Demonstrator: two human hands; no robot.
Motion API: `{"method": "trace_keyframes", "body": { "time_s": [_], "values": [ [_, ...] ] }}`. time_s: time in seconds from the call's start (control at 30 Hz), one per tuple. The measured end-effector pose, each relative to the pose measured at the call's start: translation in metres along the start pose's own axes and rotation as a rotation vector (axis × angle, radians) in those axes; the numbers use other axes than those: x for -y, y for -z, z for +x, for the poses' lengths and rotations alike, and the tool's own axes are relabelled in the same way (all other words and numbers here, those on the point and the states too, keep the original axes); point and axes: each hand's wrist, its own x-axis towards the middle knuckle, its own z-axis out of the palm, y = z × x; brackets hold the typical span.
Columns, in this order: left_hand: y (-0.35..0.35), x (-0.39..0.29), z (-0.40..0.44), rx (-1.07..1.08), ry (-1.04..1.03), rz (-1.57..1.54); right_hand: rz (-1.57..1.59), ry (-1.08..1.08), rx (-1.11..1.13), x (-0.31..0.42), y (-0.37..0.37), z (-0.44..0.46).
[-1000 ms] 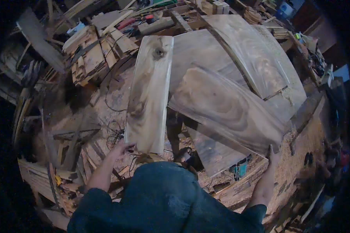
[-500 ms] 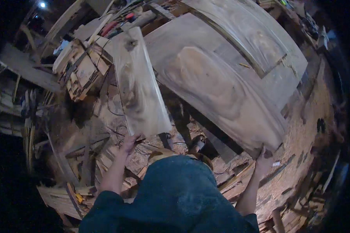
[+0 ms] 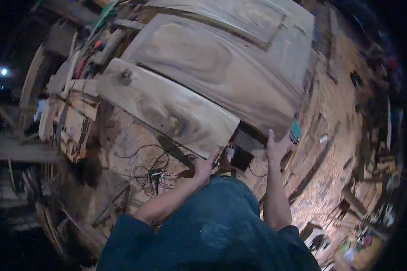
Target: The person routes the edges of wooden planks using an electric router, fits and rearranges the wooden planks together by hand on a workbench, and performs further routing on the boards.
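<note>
My left hand (image 3: 205, 168) grips the near end of a narrow wooden plank (image 3: 163, 101), its thumb on top and its fingers hidden below. The plank is pale with dark swirling grain and a knot near its far end. It slants away to the upper left, close along the edge of a wide wooden board (image 3: 248, 74). At the near right end of that wide board is my right hand (image 3: 278, 148), thumb up on the wood and the other fingers partly hidden behind the edge.
Another board (image 3: 244, 18) lies on top at the back. Wood offcuts (image 3: 72, 122) are stacked at the left. Tangled black cable (image 3: 153, 174) lies on the sawdust-covered floor (image 3: 323, 171). More scrap wood (image 3: 371, 194) is at the right.
My left hand has swung the narrow plank's near end to the right, bringing it alongside the wide board. My hands are closer together. The camera view has turned.
</note>
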Motion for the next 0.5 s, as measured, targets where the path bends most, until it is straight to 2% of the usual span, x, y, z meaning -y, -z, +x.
{"method": "trace_keyframes", "body": {
  "time_s": [0.03, 0.1, 0.13, 0.23, 0.3, 0.37, 0.47, 0.5],
  "values": [
    [-0.013, -0.002, -0.006, 0.044, 0.049, -0.09, 0.116, -0.013, 0.03, -0.007, 0.001, -0.004],
    [-0.004, 0.04, 0.019, 0.238, -0.013, -0.073, 0.366, -0.017, 0.077, -0.015, 0.001, -0.011],
    [0.004, 0.053, 0.029, 0.328, -0.042, -0.069, 0.332, -0.057, 0.128, -0.011, 0.002, -0.019],
    [0.01, 0.015, 0.014, 0.366, 0.249, -0.438, 0.326, -0.121, 0.214, 0.0, 0.014, -0.037],
    [0.006, -0.046, -0.002, 0.368, 0.065, -0.564, 0.41, -0.113, 0.176, -0.002, 0.023, -0.043],
    [0.045, -0.058, 0.031, 0.327, -0.04, -0.57, 0.422, -0.188, 0.286, -0.003, 0.034, -0.043],
    [0.039, -0.045, 0.042, 0.132, -0.162, -0.325, 0.553, -0.227, 0.336, -0.019, 0.03, -0.046],
    [0.033, -0.051, 0.042, 0.152, -0.139, -0.277, 0.578, -0.232, 0.335, -0.02, 0.033, -0.047]
  ]
}}
